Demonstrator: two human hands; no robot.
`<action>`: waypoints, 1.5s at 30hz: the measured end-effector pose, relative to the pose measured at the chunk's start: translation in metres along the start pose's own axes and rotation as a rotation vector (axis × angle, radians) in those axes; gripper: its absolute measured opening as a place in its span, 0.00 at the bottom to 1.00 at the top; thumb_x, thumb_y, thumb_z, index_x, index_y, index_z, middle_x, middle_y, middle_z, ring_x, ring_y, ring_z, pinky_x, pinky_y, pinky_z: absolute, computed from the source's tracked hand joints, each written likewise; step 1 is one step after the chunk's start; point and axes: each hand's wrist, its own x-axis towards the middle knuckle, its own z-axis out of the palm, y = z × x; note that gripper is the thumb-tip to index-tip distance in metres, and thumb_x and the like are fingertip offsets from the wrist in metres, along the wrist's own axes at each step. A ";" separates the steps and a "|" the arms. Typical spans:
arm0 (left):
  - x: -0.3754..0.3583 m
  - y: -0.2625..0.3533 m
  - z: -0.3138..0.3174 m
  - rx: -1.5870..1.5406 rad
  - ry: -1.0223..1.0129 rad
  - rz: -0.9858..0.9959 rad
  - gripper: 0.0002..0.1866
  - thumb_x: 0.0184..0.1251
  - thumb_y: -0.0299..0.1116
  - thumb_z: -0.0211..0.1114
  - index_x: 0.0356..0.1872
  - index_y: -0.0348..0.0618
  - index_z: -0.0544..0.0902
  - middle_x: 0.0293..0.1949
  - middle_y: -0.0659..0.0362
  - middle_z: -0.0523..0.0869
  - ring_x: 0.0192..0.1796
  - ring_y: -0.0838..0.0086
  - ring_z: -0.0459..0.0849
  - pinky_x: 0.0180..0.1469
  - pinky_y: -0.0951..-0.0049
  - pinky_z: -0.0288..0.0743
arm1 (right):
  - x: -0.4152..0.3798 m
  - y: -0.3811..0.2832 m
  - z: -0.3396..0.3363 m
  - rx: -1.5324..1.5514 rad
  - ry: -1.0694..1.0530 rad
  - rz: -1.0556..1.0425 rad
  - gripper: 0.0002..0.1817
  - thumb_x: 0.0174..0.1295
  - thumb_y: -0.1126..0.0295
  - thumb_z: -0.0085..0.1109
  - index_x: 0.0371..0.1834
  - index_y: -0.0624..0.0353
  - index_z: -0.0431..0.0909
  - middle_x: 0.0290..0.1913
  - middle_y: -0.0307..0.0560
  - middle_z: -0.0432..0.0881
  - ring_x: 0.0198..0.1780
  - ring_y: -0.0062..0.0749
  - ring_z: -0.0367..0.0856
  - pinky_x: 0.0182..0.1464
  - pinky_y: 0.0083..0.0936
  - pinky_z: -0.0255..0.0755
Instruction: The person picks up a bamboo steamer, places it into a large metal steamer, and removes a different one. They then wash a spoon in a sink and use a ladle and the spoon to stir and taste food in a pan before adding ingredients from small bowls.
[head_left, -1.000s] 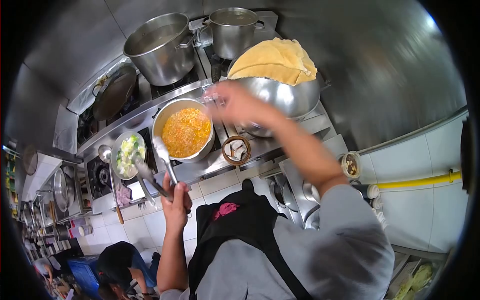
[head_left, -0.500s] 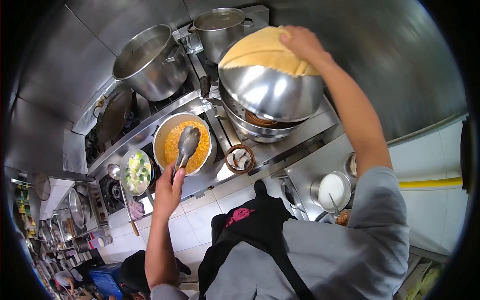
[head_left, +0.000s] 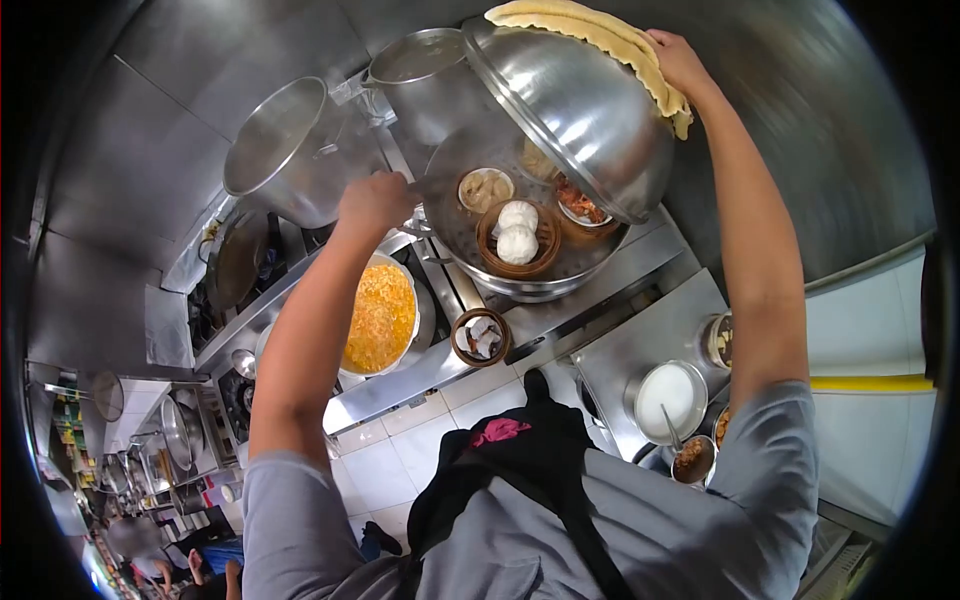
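Observation:
My right hand point(head_left: 682, 66) grips a yellow cloth point(head_left: 590, 30) draped over a domed metal lid point(head_left: 600, 100), which is tilted up over a wide steamer point(head_left: 520, 288). Inside the steamer, a bamboo basket point(head_left: 545, 262) holds two white buns point(head_left: 517, 243). Beside it are a small dish of pale dumplings point(head_left: 486, 190) and a dish of reddish-brown food point(head_left: 580, 203), partly under the lid. At the steamer's left edge, my left hand point(head_left: 378, 205) is closed on the metal tongs point(head_left: 432, 186), mostly hidden and blurred, pointing in over the steamer.
A pot of orange, chunky food point(head_left: 380, 318) sits on the stove below my left forearm. On the front ledge rests a small bamboo basket point(head_left: 480, 338) with white and dark pieces. Tall stockpots point(head_left: 300, 160) stand behind. At right is a bowl of white liquid point(head_left: 668, 400).
The lid has tipped up and back to the right, uncovering the buns and dishes. My left hand has moved from above the orange food up to the steamer's left edge.

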 end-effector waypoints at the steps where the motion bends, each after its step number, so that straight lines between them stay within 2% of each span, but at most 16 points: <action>1: 0.016 0.006 0.002 0.020 -0.091 0.009 0.21 0.64 0.50 0.61 0.47 0.47 0.87 0.48 0.50 0.88 0.51 0.54 0.87 0.52 0.56 0.80 | 0.002 0.004 0.000 0.016 -0.001 -0.003 0.18 0.73 0.56 0.53 0.44 0.61 0.83 0.31 0.39 0.82 0.33 0.20 0.74 0.41 0.24 0.72; 2: 0.028 0.013 0.001 0.039 -0.182 0.017 0.21 0.63 0.47 0.60 0.52 0.48 0.86 0.53 0.53 0.87 0.56 0.57 0.86 0.55 0.59 0.80 | 0.003 0.007 -0.001 0.021 0.002 0.002 0.18 0.73 0.56 0.53 0.44 0.61 0.83 0.31 0.39 0.82 0.33 0.20 0.74 0.41 0.24 0.72; 9: 0.088 0.038 0.016 0.116 -0.348 0.010 0.24 0.62 0.47 0.60 0.58 0.52 0.83 0.56 0.59 0.87 0.59 0.62 0.85 0.59 0.61 0.78 | 0.021 0.035 -0.006 0.135 -0.017 0.044 0.18 0.72 0.57 0.54 0.48 0.60 0.84 0.32 0.37 0.83 0.34 0.20 0.75 0.42 0.24 0.72; 11: 0.111 0.035 0.030 0.124 -0.392 0.005 0.23 0.63 0.52 0.62 0.47 0.44 0.86 0.43 0.58 0.90 0.33 0.70 0.90 0.44 0.66 0.83 | 0.026 0.040 -0.005 0.138 -0.008 0.037 0.18 0.72 0.57 0.54 0.49 0.59 0.84 0.33 0.36 0.83 0.34 0.21 0.76 0.42 0.24 0.72; 14: 0.126 0.043 0.029 0.121 -0.496 -0.075 0.24 0.63 0.53 0.63 0.48 0.43 0.85 0.42 0.59 0.90 0.32 0.72 0.89 0.40 0.70 0.82 | 0.024 0.030 -0.007 0.069 -0.010 0.002 0.19 0.72 0.55 0.52 0.51 0.58 0.84 0.37 0.37 0.85 0.37 0.21 0.78 0.44 0.25 0.72; 16: 0.123 0.046 0.014 0.102 -0.542 -0.073 0.25 0.63 0.53 0.64 0.47 0.41 0.85 0.41 0.59 0.90 0.30 0.72 0.88 0.38 0.70 0.82 | 0.009 -0.004 -0.011 -0.114 -0.026 0.060 0.26 0.69 0.48 0.50 0.52 0.61 0.83 0.52 0.59 0.85 0.53 0.44 0.84 0.55 0.36 0.74; 19: 0.127 0.034 0.016 0.058 -0.523 -0.055 0.25 0.62 0.54 0.66 0.41 0.39 0.85 0.36 0.58 0.89 0.28 0.73 0.86 0.34 0.69 0.80 | 0.011 -0.006 -0.007 -0.190 -0.023 -0.116 0.24 0.69 0.51 0.51 0.46 0.62 0.85 0.46 0.60 0.86 0.49 0.47 0.85 0.53 0.37 0.74; 22: 0.123 0.032 0.001 0.074 -0.492 -0.036 0.21 0.61 0.52 0.66 0.40 0.42 0.86 0.33 0.60 0.89 0.29 0.73 0.86 0.36 0.69 0.80 | 0.019 0.002 -0.003 -0.122 0.020 -0.005 0.24 0.70 0.52 0.50 0.46 0.62 0.85 0.45 0.59 0.87 0.47 0.48 0.85 0.52 0.37 0.74; 24: 0.113 0.029 -0.025 0.106 -0.515 -0.052 0.18 0.61 0.49 0.65 0.44 0.47 0.86 0.36 0.63 0.90 0.31 0.74 0.88 0.39 0.69 0.81 | 0.017 -0.004 -0.005 -0.112 0.011 0.019 0.23 0.70 0.52 0.50 0.46 0.62 0.85 0.45 0.58 0.87 0.47 0.47 0.85 0.51 0.37 0.74; 26: 0.106 0.023 -0.043 0.091 -0.453 -0.012 0.18 0.63 0.49 0.64 0.38 0.45 0.87 0.31 0.61 0.88 0.29 0.74 0.86 0.37 0.66 0.80 | 0.021 -0.003 -0.001 -0.098 -0.004 0.038 0.23 0.70 0.52 0.50 0.46 0.62 0.85 0.45 0.58 0.87 0.47 0.46 0.85 0.51 0.37 0.74; 28: 0.111 0.007 -0.048 0.116 -0.452 -0.021 0.18 0.63 0.49 0.63 0.35 0.43 0.86 0.27 0.60 0.87 0.27 0.74 0.85 0.35 0.66 0.79 | 0.038 0.016 0.001 -0.416 -0.068 -0.222 0.23 0.70 0.52 0.51 0.45 0.63 0.85 0.45 0.58 0.87 0.46 0.44 0.85 0.50 0.37 0.74; 29: 0.110 0.000 -0.051 0.145 -0.443 -0.023 0.19 0.64 0.49 0.63 0.31 0.41 0.86 0.24 0.59 0.86 0.26 0.73 0.84 0.33 0.66 0.78 | 0.022 -0.006 -0.004 -0.127 -0.035 0.008 0.21 0.68 0.54 0.55 0.44 0.63 0.85 0.44 0.56 0.87 0.45 0.40 0.84 0.49 0.35 0.74; 33: 0.082 -0.019 -0.081 -0.008 -0.403 0.004 0.23 0.63 0.51 0.63 0.20 0.40 0.80 0.18 0.58 0.82 0.20 0.73 0.79 0.25 0.69 0.74 | 0.000 -0.042 -0.011 -0.002 -0.034 0.149 0.17 0.66 0.60 0.61 0.44 0.65 0.85 0.42 0.49 0.88 0.42 0.33 0.82 0.46 0.32 0.75; 36: 0.084 -0.023 -0.086 0.058 -0.359 0.000 0.22 0.62 0.50 0.63 0.19 0.41 0.80 0.17 0.58 0.81 0.19 0.73 0.79 0.24 0.69 0.74 | 0.060 0.048 -0.006 0.043 -0.140 0.069 0.21 0.71 0.53 0.51 0.52 0.59 0.83 0.42 0.41 0.85 0.41 0.24 0.79 0.46 0.26 0.73; 44: 0.115 0.040 -0.091 0.042 -0.367 0.055 0.21 0.60 0.49 0.65 0.27 0.37 0.83 0.20 0.58 0.83 0.22 0.72 0.82 0.27 0.70 0.76 | 0.054 0.048 -0.008 -0.074 -0.080 -0.025 0.19 0.69 0.57 0.53 0.51 0.58 0.84 0.42 0.41 0.85 0.44 0.25 0.80 0.48 0.27 0.73; 45: 0.121 0.050 -0.088 -0.023 -0.328 0.062 0.24 0.62 0.51 0.67 0.27 0.35 0.83 0.20 0.56 0.83 0.21 0.70 0.82 0.25 0.70 0.76 | 0.065 0.065 0.000 0.133 -0.113 0.018 0.17 0.68 0.59 0.54 0.48 0.59 0.85 0.40 0.40 0.85 0.41 0.24 0.80 0.46 0.26 0.74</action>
